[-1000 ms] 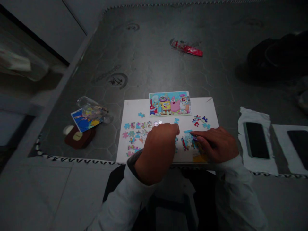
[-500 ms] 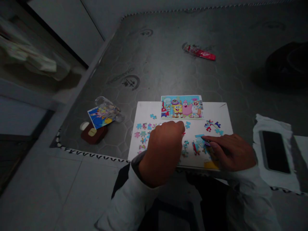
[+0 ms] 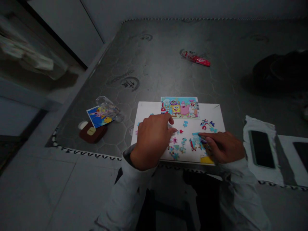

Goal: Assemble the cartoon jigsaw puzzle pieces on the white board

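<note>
Across the near edge of the grey-covered table (image 3: 158, 73), we list one white board (image 3: 146, 110), bearing jigsaw pieces. Item: our left hand (image 3: 151, 138), back upward over the board's left part, index finger and thumb extended and slightly parted, their tips just beside a red-and-blue jigsaw piece (image 3: 180, 131); the other fingers are hidden, and whether they hold anything we cannot tell. Item: our right hand (image 3: 227, 147), its pointing index finger at the top of a partly assembled jigsaw section (image 3: 196, 139), thumb near its right side, a small opening between the two; whether they grip a piece we cannot tell. The section lies on the board's right half. Item: one cartoon picture card (image 3: 180, 107), overlapping the far edge. Item: one light-blue jigsaw piece (image 3: 185, 124), below that card; to its right, a cluster of mixed loose pieces (image 3: 208, 125). Left of the board: a brown case (image 3: 92, 134), a blue-and-yellow card (image 3: 98, 117) and clear plastic packaging (image 3: 109, 107). Far side: one red-and-clear wrapper (image 3: 197, 59). Right: one smartphone (image 3: 262, 149) on a white cloth (image 3: 247, 126).
</note>
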Demonstrator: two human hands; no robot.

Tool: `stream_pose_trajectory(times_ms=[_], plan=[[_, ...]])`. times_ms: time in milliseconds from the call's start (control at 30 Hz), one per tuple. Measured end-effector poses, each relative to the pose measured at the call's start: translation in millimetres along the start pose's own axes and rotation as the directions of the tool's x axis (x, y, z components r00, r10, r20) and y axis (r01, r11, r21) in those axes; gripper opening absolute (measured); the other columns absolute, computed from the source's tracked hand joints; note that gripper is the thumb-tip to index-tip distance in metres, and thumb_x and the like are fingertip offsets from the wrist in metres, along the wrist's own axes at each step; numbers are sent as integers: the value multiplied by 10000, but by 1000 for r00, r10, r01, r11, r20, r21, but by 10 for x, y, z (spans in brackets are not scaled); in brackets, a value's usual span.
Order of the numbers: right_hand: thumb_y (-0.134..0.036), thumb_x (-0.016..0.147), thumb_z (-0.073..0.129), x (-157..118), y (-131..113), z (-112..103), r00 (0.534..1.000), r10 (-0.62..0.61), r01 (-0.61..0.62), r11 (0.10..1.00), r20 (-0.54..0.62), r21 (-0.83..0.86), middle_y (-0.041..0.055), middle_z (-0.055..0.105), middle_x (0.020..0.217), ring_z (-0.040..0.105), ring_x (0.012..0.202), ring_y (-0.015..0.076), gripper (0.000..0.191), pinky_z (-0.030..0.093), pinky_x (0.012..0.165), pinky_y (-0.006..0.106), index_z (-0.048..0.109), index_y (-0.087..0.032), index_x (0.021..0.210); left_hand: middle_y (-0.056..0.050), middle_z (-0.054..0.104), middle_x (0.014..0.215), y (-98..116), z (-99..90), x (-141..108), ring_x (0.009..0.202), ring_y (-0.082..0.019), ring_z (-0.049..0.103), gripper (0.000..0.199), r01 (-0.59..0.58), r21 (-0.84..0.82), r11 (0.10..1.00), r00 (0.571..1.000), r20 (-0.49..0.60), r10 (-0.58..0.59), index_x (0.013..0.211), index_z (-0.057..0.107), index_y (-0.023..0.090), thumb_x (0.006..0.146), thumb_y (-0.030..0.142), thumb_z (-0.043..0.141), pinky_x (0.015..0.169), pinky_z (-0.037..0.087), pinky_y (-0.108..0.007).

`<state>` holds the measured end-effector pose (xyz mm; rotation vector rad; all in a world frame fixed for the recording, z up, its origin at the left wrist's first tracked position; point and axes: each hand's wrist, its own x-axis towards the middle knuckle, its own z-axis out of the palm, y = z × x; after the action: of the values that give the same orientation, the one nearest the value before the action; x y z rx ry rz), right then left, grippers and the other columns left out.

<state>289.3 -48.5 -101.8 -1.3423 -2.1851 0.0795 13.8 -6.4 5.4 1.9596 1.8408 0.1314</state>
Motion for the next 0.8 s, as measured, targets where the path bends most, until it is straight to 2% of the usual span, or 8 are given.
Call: stream_pose_trajectory(times_ms=[100,233,333,467,600,700,800], plan=[[-449,1114,502,-21,19,17,998,62,-62,998,-19,-3,47,823,820,696,649,179,419,468,684,359,862,-238,1074,-36,825,949,-3,-20,-19,894,-254,749,192,10,-7,1000,1000,-23,-10,1099,824,298,928,383,834,836,529,-378],[-432,1103,519,-36,45,40,998,62,-62,998,-2,8,51,840,863,726,692,177,406,483,690,336,871,-231,1074,-39,815,904,-11,-63,-76,894,-263,748,180,-11,-15,1000,997,-78,10,1070,826,291,914,378,850,828,528,-380],[-416,1113,507,-47,24,66,991,112,-112,994,-68,5,65,848,914,737,732,185,416,489,733,347,868,-213,1075,-45,806,879,-9,-96,-137,905,-275,746,195,-20,-20,1000,994,-110,18,1055,829,279,909,406,855,827,528,-389],[-413,1118,504,-50,-19,101,983,137,-138,990,-123,-1,55,827,851,697,672,185,420,477,707,350,871,-219,1052,-63,813,920,-5,-119,-228,927,-281,747,200,-18,-23,1000,988,-155,14,1033,833,273,927,443,831,810,525,-386],[-401,1119,502,-47,-29,120,969,151,-157,987,-193,-14,57,822,833,688,667,185,421,472,711,347,872,-221,1027,-48,818,929,-30,-171,-345,886,-248,739,173,-24,-30,999,981,-194,17,1067,828,278,941,395,816,764,499,-342],[-384,1119,495,-99,-19,119,942,162,-171,985,-293,-6,55,821,819,680,656,176,438,464,730,345,874,-236,959,-31,816,914,-78,-235,-464,844,-227,728,152,-11,-41,999,977,-215,2,1058,830,282,946,381,807,709,449,-313],[-423,1111,495,-252,14,133,866,268,-278,960,-422,39,39,786,736,637,623,157,475,471,733,317,866,-227,889,-19,810,897,-160,-260,-601,830,-209,723,168,41,-37,998,975,-215,-48,1035,837,290,956,433,799,681,401,-295]])
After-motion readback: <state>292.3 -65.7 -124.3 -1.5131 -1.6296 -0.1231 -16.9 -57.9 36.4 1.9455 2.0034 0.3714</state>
